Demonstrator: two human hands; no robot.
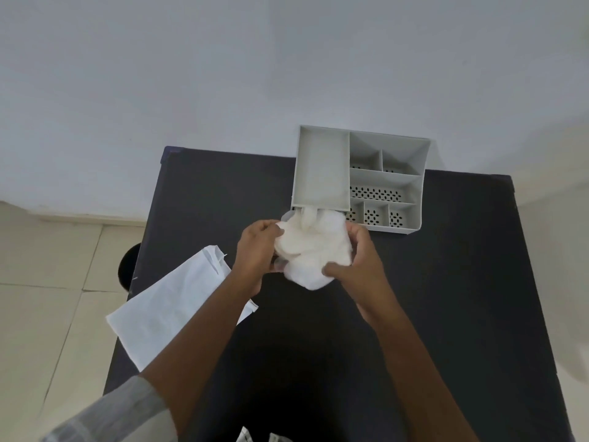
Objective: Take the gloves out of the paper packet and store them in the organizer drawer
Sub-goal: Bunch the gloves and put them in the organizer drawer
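Observation:
A bunched wad of white gloves (314, 247) is held above the dark table, just in front of the grey organizer (360, 177). My left hand (258, 250) grips the wad's left side and my right hand (357, 260) grips its right and lower side. A few glove fingers point up toward the organizer's lower front edge, where a drawer slot shows; the wad hides the drawer itself. The white paper packet (172, 301) lies flat on the table to the left, partly under my left forearm.
The dark table (462, 282) stands against a pale wall, with the organizer at its back edge. A tiled floor and a dark round object (129, 266) lie off the table's left side. Small white scraps (245, 437) show at the near edge.

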